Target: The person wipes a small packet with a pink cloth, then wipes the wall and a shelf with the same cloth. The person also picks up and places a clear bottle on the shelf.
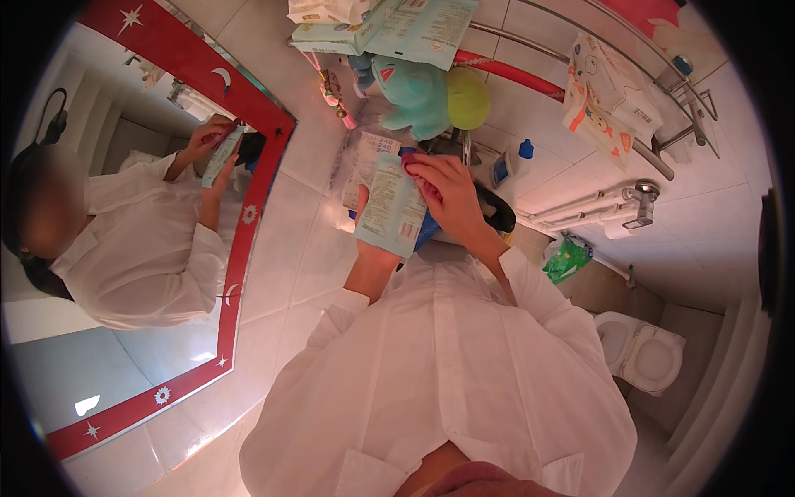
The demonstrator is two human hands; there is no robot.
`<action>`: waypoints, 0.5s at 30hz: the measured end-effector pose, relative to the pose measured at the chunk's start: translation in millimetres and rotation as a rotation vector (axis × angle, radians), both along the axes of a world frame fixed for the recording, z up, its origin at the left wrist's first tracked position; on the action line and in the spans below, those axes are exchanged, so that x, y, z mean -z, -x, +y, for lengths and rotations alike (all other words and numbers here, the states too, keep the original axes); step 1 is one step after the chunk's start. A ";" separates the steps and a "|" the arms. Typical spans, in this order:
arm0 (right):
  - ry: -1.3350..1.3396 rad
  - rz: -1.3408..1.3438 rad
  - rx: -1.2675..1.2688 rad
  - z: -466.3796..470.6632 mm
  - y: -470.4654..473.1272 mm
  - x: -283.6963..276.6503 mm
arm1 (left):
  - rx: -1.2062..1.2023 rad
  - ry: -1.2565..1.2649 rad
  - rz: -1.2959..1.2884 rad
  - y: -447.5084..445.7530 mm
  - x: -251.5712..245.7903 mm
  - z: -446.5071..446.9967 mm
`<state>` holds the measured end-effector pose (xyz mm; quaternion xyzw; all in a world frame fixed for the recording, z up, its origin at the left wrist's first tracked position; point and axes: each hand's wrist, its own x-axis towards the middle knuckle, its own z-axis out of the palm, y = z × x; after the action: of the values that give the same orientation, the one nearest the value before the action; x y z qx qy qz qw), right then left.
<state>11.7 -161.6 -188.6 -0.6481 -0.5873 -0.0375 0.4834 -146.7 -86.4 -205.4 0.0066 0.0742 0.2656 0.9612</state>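
My left hand (372, 264) holds a pale green printed packet (391, 205) upright, its back with small writing and a barcode facing me. At the packet's upper right corner is my right hand (453, 192), its curled fingers gripping a dark pink cloth (425, 180) against the edge. Whether the cloth only touches the packet or wraps its corner, I cannot tell. Behind the packet lies clear plastic wrapping (345, 161) around printed white packaging. A teal plush toy (413, 93) and a yellow-green ball (467, 99) are just beyond my hands.
A red-framed mirror (248, 214) stands at the left. More packets (428, 31) rest on the glass shelf above. A tissue pack (615, 93) hangs near the rail at right. A blue-capped bottle (509, 164), pipes (584, 211) and a toilet (652, 360) are farther right.
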 end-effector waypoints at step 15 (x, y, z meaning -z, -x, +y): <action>0.037 -0.030 -0.204 -14.2 24.7 -16.2 | 0.068 -0.155 -0.202 9.3 29.0 15.6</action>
<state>-13.0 -175.8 -172.5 -0.5931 -0.6579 0.0128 0.4639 -156.0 -70.7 -234.4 0.0566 -0.0442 0.2371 0.9688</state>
